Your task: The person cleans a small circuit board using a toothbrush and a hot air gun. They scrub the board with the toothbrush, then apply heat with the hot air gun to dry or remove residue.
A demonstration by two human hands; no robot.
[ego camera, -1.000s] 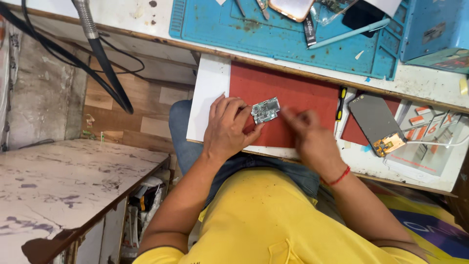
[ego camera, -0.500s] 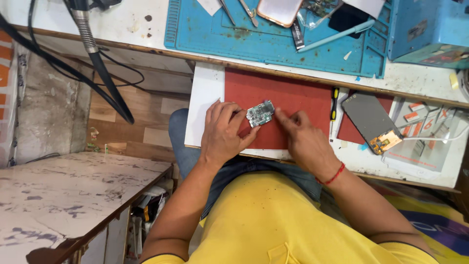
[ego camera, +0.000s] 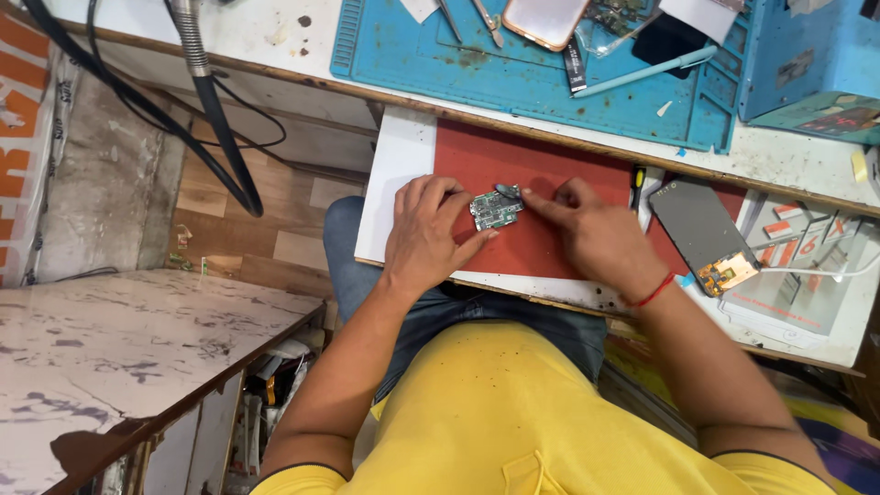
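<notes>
Small circuit board (ego camera: 495, 210): green with silver patches. Flat work mat (ego camera: 513, 183) beneath it: brick red, on a white board (ego camera: 394, 183). Large rubber mat (ego camera: 513, 69) behind: turquoise blue, smudged. Thread wristband (ego camera: 653, 292): red. Shirt (ego camera: 541, 422): plain yellow with dark flecks. Side tabletop (ego camera: 110, 348): white, brown-stained. Detached phone screen (ego camera: 701, 234): dark grey with an orange flex strip.

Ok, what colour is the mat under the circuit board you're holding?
Red; the mat under the circuit board shows best in the head view.
</notes>
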